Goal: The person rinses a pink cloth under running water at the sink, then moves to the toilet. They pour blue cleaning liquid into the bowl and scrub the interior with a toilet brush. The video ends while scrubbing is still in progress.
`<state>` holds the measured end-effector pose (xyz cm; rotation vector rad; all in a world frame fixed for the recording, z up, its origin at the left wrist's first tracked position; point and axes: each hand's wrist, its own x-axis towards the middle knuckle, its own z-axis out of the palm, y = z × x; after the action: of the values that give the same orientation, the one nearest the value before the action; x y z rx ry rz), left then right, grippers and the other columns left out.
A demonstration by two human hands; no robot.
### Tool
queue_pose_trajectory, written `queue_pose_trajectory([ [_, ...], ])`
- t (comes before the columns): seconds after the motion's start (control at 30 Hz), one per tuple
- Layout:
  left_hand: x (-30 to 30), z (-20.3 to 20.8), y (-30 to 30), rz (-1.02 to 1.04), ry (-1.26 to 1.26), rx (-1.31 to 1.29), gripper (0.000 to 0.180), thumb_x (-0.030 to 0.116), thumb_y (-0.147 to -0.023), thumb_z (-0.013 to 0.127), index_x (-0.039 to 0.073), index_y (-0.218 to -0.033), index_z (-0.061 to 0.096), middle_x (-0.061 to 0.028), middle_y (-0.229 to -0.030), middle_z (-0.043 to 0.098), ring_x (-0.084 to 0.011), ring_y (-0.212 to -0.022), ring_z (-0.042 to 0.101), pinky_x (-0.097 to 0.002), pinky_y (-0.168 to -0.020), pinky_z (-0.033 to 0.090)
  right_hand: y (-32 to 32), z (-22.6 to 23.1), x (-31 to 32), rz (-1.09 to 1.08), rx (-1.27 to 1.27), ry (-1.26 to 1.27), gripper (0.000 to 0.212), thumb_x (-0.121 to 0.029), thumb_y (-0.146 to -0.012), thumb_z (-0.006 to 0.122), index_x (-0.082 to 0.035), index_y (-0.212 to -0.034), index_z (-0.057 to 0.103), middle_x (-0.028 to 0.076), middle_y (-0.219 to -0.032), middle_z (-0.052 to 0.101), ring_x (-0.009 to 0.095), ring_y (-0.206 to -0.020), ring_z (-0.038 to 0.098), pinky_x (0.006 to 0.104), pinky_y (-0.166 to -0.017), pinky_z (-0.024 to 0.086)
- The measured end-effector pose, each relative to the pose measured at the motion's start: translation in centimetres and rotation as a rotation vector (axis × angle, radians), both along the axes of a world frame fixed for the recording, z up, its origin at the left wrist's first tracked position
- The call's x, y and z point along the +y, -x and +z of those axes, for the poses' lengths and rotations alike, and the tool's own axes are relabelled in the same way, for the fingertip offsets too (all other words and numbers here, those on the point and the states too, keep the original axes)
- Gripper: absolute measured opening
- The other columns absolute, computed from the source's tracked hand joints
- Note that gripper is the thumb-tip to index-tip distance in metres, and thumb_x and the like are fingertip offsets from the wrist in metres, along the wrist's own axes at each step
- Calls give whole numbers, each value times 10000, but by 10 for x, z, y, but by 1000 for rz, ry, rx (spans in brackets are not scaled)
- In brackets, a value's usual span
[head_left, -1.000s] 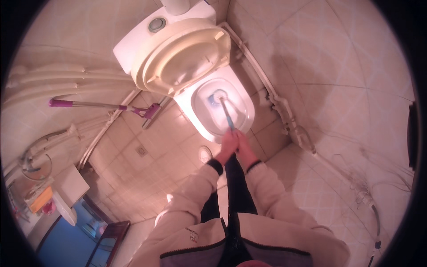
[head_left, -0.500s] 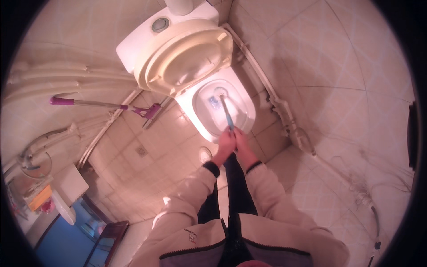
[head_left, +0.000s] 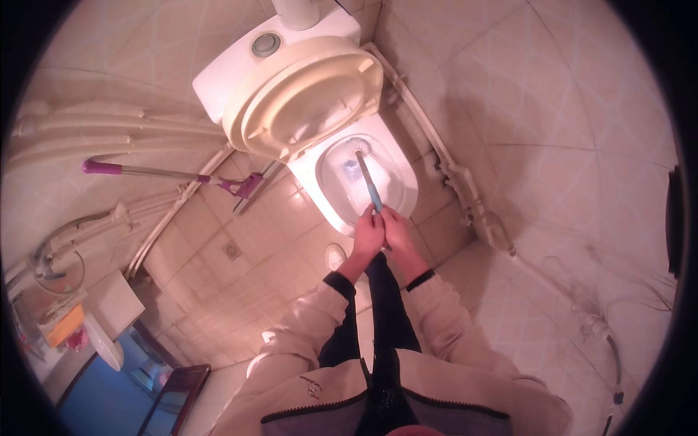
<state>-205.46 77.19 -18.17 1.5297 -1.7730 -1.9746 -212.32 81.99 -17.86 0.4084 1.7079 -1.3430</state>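
Both my hands wrap round the handle of a toilet brush (head_left: 367, 180), pale along the shaft and blue near the grip. My left hand (head_left: 368, 231) and my right hand (head_left: 396, 229) are side by side just off the front rim of the white toilet bowl (head_left: 331, 205). The bristle end reaches into the back of the bowl, pressed near its inner wall. Bluish water shows at the bottom, left of the shaft. Behind it the cream seat and lid (head_left: 240, 109) stand raised against the cistern.
A purple squeeze mop (head_left: 243, 187) leans at the left, its head on the tiled floor. Pipes (head_left: 443, 160) run along the wall right of the toilet. A floor drain (head_left: 231, 251) lies left of my feet, and a small white sink (head_left: 105, 341) is at lower left.
The brush head has shifted slightly within the bowl, toward its back left. Both hands keep their hold on the handle, and my forearms have moved a little.
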Motion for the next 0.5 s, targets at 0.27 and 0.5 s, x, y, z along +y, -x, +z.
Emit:
queue_pose_trajectory([
  [0.27,-37,-28,-2,38,-159,-158,305,134,-924,440,-73,-1029,638,-185,-706,654,-247,-569,640,-366,-584,511,4,-1,-37,245,-138,-54,226,-176,-966,451,-36,-866,598,32,-571,494,113,-378,416,289,-331,308],
  [0.5,-16,-15,-38,301,-479,6,322,246,-962,510,-37,-906,652,-72,-653,598,-134,-504,538,-287,-434,402,-29,34,-2,340,-85,9,252,-220,-982,453,-10,-952,588,42,-568,511,124,-385,457,290,-325,329],
])
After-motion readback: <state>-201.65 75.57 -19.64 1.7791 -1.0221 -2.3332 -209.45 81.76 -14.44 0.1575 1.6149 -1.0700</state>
